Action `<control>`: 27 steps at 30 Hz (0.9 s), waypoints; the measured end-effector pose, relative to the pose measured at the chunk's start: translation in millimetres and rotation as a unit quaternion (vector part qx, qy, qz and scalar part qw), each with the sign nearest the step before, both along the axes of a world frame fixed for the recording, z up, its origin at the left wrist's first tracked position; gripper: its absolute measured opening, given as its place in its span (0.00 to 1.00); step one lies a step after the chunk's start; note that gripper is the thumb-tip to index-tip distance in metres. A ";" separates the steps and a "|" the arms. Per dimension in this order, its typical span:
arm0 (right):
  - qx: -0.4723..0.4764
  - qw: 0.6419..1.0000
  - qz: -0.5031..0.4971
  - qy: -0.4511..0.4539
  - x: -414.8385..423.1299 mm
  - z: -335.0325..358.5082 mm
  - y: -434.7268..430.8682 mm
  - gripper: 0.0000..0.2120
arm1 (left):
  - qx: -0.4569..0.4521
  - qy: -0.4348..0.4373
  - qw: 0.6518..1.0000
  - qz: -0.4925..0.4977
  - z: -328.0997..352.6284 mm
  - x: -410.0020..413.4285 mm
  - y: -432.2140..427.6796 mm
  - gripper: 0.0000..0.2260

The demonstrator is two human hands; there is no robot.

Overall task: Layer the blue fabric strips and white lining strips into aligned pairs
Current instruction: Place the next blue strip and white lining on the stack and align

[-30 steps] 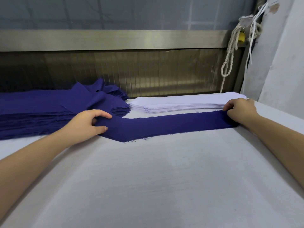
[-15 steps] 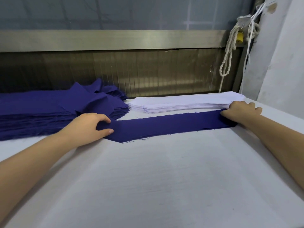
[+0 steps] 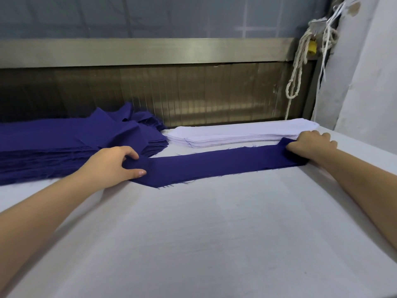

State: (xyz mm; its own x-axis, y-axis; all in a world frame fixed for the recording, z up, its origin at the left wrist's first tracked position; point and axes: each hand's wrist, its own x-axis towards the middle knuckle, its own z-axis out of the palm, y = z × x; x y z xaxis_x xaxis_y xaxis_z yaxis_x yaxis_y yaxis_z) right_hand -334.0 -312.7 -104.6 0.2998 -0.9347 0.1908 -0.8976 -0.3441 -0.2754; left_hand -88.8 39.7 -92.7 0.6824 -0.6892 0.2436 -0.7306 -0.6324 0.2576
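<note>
One long blue fabric strip (image 3: 214,163) lies stretched across the white table (image 3: 204,233), its left end cut to a point. My left hand (image 3: 113,164) pinches that left end between thumb and fingers. At the strip's right end my right hand (image 3: 311,141) grips the cloth, which bunches a little under the fingers. Just behind the strip sits a neat stack of white lining strips (image 3: 242,134). To the far left is a thick pile of blue strips (image 3: 64,145).
A metal and ribbed panel (image 3: 193,93) runs along the table's back edge. A knotted white rope (image 3: 298,67) with a yellow tag hangs at the back right beside a white wall (image 3: 365,82). The near table surface is bare white cloth.
Both hands kept their hold on the blue strip, which shifted slightly. My right hand's fingers spread out further over the right end.
</note>
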 end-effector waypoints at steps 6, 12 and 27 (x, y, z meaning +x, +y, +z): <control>0.005 0.999 0.046 -0.017 1.5 3.7 2.1 0.05 | -0.091 0.070 0.992 -0.052 -4.5 0.0 -1.7 0.16; -0.029 0.990 0.112 -0.084 -0.5 3.2 -1.8 0.02 | -0.192 0.124 0.972 -0.057 -5.7 -2.3 -3.7 0.19; -0.033 0.988 0.112 -0.099 1.1 2.7 0.2 0.05 | -0.366 0.329 0.870 -0.039 0.7 -14.7 -7.4 0.32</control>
State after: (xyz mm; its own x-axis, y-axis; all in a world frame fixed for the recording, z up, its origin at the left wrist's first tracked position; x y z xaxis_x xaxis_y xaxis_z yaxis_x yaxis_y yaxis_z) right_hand -332.9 -312.5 -101.9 0.4491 -0.8325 0.3245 -0.7277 -0.5515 -0.4078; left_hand -103.6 32.3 -92.0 0.7987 -0.5635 0.2111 -0.3059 -0.0781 0.9488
